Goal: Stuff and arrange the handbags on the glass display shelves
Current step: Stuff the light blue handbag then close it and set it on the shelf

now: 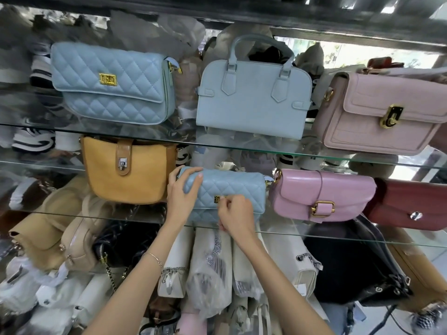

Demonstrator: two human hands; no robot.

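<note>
Here, both hands [208, 204] grip the quilted blue handbag [232, 189] on the glass shelf [338, 234].

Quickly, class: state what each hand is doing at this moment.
Left hand: closed on the left end of the small blue quilted bag.
Right hand: fingers pinched at the bag's front by its gold clasp.

The small quilted blue bag [225, 192] sits tightly between the mustard bag [135, 175] and the pink bag [321, 192]; free room only above it, under the upper glass shelf [242, 145].
</note>
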